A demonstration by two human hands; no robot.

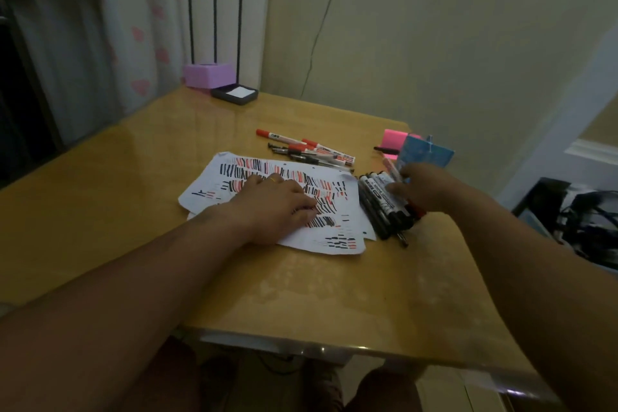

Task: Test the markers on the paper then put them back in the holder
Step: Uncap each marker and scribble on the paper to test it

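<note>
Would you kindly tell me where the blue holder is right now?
In the head view, the blue holder stands near the far right edge of the table, just behind the right hand gripping a marker, pink sticky notes to its left.

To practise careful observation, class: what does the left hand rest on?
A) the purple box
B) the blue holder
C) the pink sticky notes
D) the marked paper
D: the left hand lies flat on the paper covered in red and black strokes, apart from the holder.

Two hands (274, 202), one blue holder (426, 154), one pink pad (394, 139), one purple box (209, 75)
</note>
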